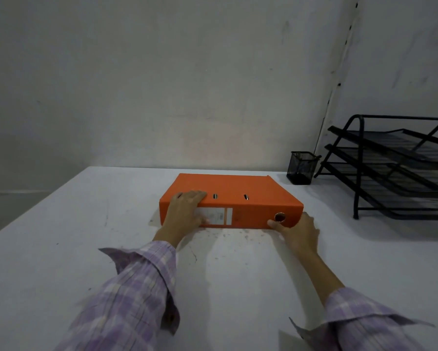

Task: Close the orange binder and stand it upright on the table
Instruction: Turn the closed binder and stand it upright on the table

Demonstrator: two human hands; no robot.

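left fingers: the left hand (187, 211) is draped over the near left corner of the orange binder (234, 192), fingers spread loosely on the top cover, thumb down on the spine over the white label (216, 216). more of a clasp round the corner than a closed fist.
right fingers: the right hand (299, 230) sits at the near right corner, thumb pressed on the spine just under the round finger hole (280, 217), the other fingers curled round the end, so how tight they are can't be told.
sleeves: lilac plaid shirt cuffs (147, 279) on both arms, unbuttoned and flapping open.
binder: closed, lying flat on its side, spine facing the person, two little slots in the top cover near the spine. not standing upright yet.
table: white table (61, 249), kinda scuffed, some specks and marks right in front of the spine.
other stuff: black mesh pen cup (301, 168) at the back right, well apart from the binder, and a black three-tier tray rack (395, 168) just beside it further right.
wall: plain white wall (162, 84) behind.
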